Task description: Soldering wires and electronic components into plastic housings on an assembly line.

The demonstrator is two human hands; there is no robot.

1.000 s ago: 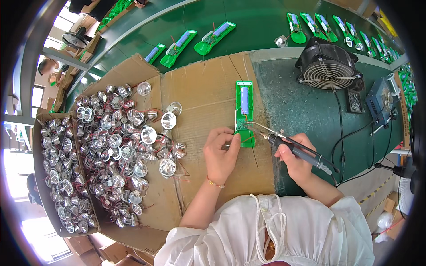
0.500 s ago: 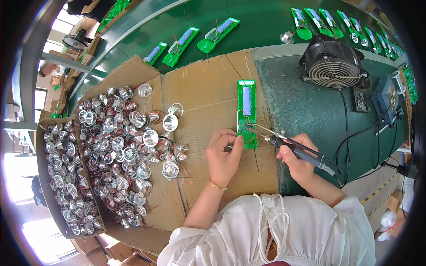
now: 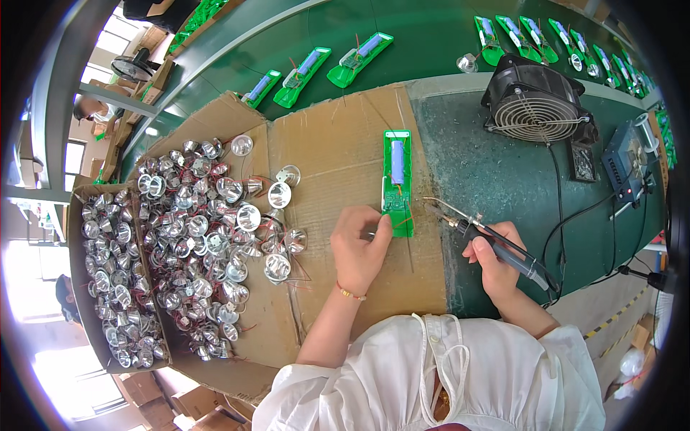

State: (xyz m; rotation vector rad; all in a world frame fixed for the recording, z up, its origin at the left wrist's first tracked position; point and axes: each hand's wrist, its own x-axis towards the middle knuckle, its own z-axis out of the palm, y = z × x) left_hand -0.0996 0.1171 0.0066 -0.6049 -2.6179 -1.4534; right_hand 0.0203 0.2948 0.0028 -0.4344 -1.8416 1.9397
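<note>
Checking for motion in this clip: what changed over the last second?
Very little. The soldering iron tip sat on the lower end of the green board and now stands just off to its right. The right hand grips the iron as before; the left hand stays at the board's lower end. The reflector pile is unchanged.

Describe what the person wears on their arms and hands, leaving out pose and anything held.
Both forearms are bare, with no gloves on the left hand or right hand. A thin bracelet with red beads circles the left wrist. Loose white sleeves end near the elbows.
</note>
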